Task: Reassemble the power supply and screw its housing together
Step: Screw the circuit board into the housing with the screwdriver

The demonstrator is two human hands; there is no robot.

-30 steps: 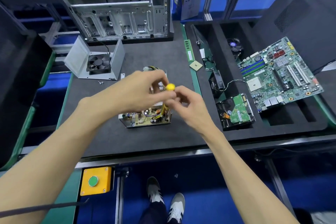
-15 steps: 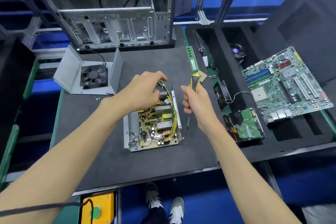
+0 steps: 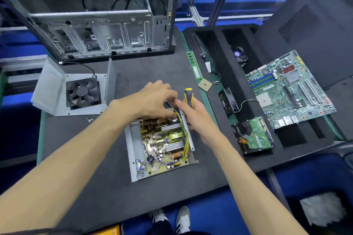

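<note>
The open power supply base (image 3: 133, 150) lies on the dark mat with its circuit board (image 3: 162, 145) and yellow wire bundle (image 3: 186, 139) exposed. My left hand (image 3: 152, 99) hovers over its far end, fingers curled down at the wires; what they pinch is hidden. My right hand (image 3: 193, 114) grips a black-and-yellow screwdriver (image 3: 188, 95) beside the base's right wall, handle pointing away from me. The grey housing cover with its fan (image 3: 83, 93) lies upside down at the left. Small screws (image 3: 89, 119) lie on the mat near the cover.
An empty computer case (image 3: 99, 25) stands at the back. A foam tray (image 3: 217, 74) on the right holds a motherboard (image 3: 286, 89), a hard drive (image 3: 254, 135) and fans. A memory stick (image 3: 193, 65) and a processor chip (image 3: 204, 84) lie by the tray's edge.
Both hands came down from chest height to the far end of the power supply. The right hand turned the screwdriver so that its handle points away.
</note>
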